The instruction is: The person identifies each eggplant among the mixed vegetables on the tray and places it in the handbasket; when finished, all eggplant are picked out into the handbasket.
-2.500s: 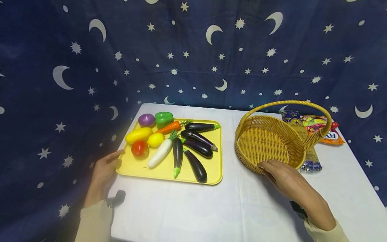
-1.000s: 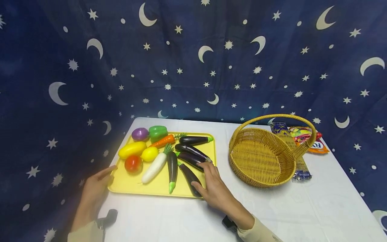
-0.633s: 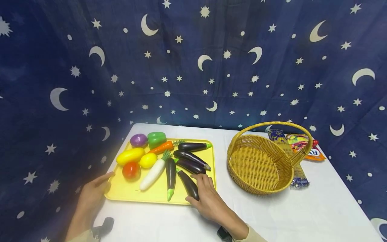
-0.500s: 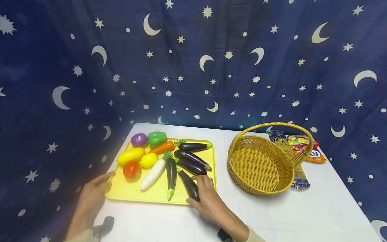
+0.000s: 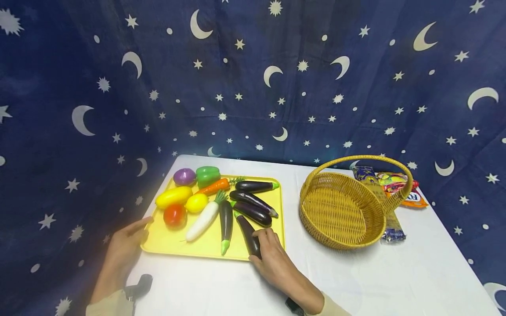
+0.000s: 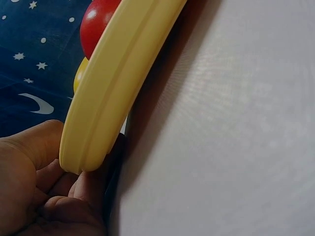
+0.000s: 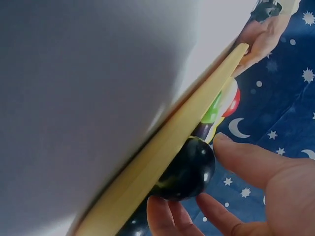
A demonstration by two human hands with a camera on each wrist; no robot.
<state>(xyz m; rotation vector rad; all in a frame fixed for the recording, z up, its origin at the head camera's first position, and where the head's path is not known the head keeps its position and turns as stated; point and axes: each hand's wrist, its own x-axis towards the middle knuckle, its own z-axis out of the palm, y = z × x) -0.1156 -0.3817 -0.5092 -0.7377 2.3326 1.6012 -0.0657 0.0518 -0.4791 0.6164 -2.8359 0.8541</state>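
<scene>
On the white table lies a yellow tray [image 5: 162, 242], its left edge gripped by my left hand [image 5: 125, 248]. In the left wrist view the thumb lies against the tray's rim and the fingers curl under it. My right hand [image 5: 275, 259] holds the lower end of the front eggplant [image 5: 247, 230], thumb on one side and fingers on the other; its rounded end [image 7: 189, 169] shows between them. Several more eggplants [image 5: 254, 213] lie beside it. Also on the tray are a white radish [image 5: 203, 223], tomato [image 5: 175, 216], lemon [image 5: 196, 203] and carrot [image 5: 214, 187].
A wicker basket [image 5: 308, 221] with a tall handle stands right of the tray. Behind it lie packaged bags [image 5: 393, 228]. A yellow mango-like fruit [image 5: 174, 197], purple round vegetable [image 5: 184, 177] and green bell pepper [image 5: 207, 176] sit at the tray's back left.
My right hand has left the basket's rim, moved left to the tray and closed its fingers round the front eggplant. My left hand stays at the tray's edge.
</scene>
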